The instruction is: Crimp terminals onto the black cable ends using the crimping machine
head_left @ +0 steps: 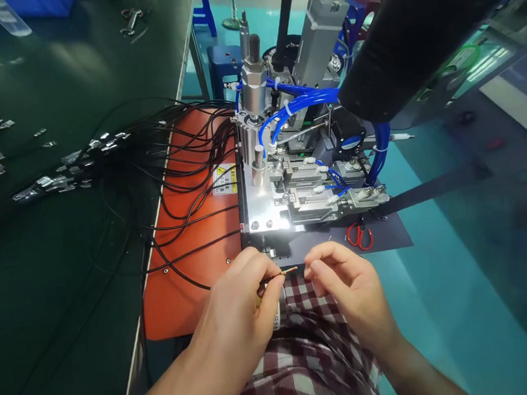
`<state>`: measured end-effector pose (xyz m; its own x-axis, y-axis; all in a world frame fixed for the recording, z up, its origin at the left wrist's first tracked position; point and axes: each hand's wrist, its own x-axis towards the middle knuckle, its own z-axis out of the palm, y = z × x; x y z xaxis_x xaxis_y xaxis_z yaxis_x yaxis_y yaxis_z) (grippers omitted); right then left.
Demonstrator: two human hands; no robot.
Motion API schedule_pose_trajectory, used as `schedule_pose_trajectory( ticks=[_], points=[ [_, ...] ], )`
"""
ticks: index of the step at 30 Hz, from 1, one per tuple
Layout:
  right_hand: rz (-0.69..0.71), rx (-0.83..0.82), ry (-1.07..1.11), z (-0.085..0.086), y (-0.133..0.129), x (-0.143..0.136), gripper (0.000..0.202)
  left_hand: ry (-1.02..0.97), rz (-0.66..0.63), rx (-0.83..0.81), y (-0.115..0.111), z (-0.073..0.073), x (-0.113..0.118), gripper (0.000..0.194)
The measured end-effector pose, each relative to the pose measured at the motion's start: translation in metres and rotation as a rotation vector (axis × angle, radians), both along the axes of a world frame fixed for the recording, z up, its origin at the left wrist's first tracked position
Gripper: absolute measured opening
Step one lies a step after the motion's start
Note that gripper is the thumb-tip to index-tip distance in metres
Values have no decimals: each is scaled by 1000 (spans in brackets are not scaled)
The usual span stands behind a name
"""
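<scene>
Between thumb and index finger, my left hand (244, 302) pinches a black cable whose thin coloured wire ends (290, 270) stick out to the right. My right hand (350, 288) is just right of those ends, its fingers curled with thumb and index finger near each other; whether anything is between them is too small to tell. Both hands are in front of a metal machine with pneumatic cylinders (312, 203). Several black cables (189, 182) run across an orange panel (185, 307) at the left of the machine.
A dark green table (71, 310) on the left carries a bundle of metal connectors (52, 183), loose connectors and a wrench (131, 22). Red-handled scissors (360, 237) lie at the machine's front right. Blue hoses (310, 99) and a thick black tube (415, 39) hang above.
</scene>
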<state>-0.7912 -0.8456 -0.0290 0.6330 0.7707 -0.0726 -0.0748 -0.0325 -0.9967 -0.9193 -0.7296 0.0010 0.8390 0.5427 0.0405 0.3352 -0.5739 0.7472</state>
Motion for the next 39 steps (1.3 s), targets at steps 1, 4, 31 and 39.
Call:
schedule_pose_trajectory(
  ticks=[1, 4, 31, 39],
  points=[
    [-19, -6, -6, 1, 0, 0, 10, -4, 12, 8, -2, -1, 0, 14],
    [-8, -11, 67, 2, 4, -2, 15, -12, 27, 12, -5, -4, 0, 15],
    [315, 154, 971, -15, 12, -13, 20, -183, 56, -251, -6, -13, -9, 10],
    [484, 194, 1333, -19, 12, -11, 23, -183, 63, -454, -3, -13, -4, 9]
  ],
)
